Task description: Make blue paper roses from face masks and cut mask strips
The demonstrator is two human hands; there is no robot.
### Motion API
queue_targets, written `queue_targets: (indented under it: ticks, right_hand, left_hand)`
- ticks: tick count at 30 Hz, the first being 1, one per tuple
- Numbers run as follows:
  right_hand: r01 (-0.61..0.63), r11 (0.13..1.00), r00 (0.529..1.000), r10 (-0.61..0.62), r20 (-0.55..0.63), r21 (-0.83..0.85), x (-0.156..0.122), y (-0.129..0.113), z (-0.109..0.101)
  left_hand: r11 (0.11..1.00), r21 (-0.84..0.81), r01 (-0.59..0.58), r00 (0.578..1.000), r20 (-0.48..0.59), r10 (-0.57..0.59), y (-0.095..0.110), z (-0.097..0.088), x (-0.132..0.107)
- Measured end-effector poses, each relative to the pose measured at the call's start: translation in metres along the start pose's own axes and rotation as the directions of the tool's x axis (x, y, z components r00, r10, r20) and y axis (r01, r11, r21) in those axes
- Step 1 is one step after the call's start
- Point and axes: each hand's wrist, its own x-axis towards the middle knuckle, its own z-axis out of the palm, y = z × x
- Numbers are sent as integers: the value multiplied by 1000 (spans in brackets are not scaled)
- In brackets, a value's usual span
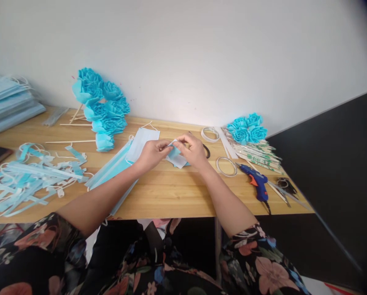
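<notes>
Both hands meet over the middle of the desk [171, 196]. The left hand [152, 153] and the right hand [194, 150] each pinch one end of a small blue fabric piece [176, 159] between thumb and fingertips, so both are closed on it. The piece sits between the two hands, its lower part seemingly resting on the wood. The work appears to be folding or rolling this piece. It should go best with short fingertip movements, the fold pressed flat against the desk, and the two pinches close together so the thin cloth does not spring open. Just left of the left hand, touching or nearly under its wrist, lies a fanned pile of face masks [122, 164]. Well further left is a heap of cut strips [26, 176], easy to drag along with a forearm. Beyond the left hand a bunch of blue flowers [102, 106] on sticks leans by the wall. Just beyond the right hand is a dark loop [207, 150]; what it is I cannot tell. To the right hand's right lie a tape ring [226, 166], then a glue gun [257, 182] near the desk's front edge. The freest room is the bare wood on the near side of both hands, up to the front edge under the forearms.
</notes>
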Motion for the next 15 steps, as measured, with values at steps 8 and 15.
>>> queue_targets:
  ticks: [8, 15]
  right_hand:
    - [-55, 998, 996, 56, -66, 15, 1, 5, -3]
    - [-5, 1000, 999, 4, -52, -6, 0, 3, -1]
  left_hand:
    - [999, 46, 16, 999, -29, -15, 0, -3, 1]
    - [999, 39, 0, 998, -57, 2, 2, -4, 2]
